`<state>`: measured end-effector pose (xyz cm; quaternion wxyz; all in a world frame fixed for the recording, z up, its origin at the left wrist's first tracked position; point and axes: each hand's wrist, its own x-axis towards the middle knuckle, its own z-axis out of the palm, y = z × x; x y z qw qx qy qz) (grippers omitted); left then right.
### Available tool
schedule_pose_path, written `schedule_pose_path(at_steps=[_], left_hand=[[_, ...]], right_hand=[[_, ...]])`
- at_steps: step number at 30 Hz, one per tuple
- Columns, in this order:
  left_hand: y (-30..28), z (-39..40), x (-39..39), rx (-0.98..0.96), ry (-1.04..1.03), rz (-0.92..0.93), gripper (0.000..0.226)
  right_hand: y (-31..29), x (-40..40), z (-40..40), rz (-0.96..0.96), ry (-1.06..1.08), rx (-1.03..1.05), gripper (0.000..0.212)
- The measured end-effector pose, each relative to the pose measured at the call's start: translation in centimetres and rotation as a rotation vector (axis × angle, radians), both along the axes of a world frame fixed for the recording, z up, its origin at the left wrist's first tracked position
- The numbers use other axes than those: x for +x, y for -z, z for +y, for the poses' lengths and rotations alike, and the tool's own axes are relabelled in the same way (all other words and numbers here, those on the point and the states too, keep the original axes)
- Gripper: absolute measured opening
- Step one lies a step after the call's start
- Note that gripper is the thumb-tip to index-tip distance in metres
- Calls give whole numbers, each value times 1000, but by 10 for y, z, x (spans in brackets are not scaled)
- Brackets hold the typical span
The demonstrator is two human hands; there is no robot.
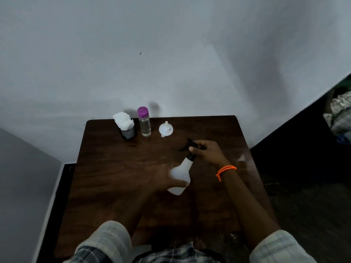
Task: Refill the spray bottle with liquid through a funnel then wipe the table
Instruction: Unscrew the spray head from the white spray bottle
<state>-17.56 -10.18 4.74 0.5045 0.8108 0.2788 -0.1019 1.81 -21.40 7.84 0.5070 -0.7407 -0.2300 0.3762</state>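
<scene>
Refill at opening stage: sprayer head apparently not yet off, nothing poured, no wiping seen.

Mid-bench, the white spray bottle (179,174) is held tilted above the bench (114,177): left hand (165,180) fingers closed around its base, right hand (206,151) fingers closed on the black trigger head; contents cannot be judged through the opaque wall. Along the far edge, 3 items stand untouched: white funnel (166,129) resting wide mouth down, spout up; purple-capped clear bottle (144,122), capped, holding clear liquid; dark cup of white tissues (125,127) nearest the far-left corner.
</scene>
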Motion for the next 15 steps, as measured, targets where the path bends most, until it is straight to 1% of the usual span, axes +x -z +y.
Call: schedule_pose_path(at_steps=[3,8,10,11,13,15], left_hand=[[-5,6,-9,-90,12,-27,45],[-12,12,-17,-206,61,-56,51],[-12,9,-17,-180,36,-79,56],[-10,6,-16,-127,5,-88,62],[-9,0,-14,37,-99,-88,76],[-3,-5,-12,159,-187,-69,82]], right_hand=[[-13,-5,-1,109,-55,62,30],[-16,-3,-11,374,-196,222,40],[-13,-7,-13,449,-166,276,39],[-13,-10,-12,451,-122,279,38],[-14,-17,-5,330,10,197,39],[-22,-27,5,181,145,23,54]])
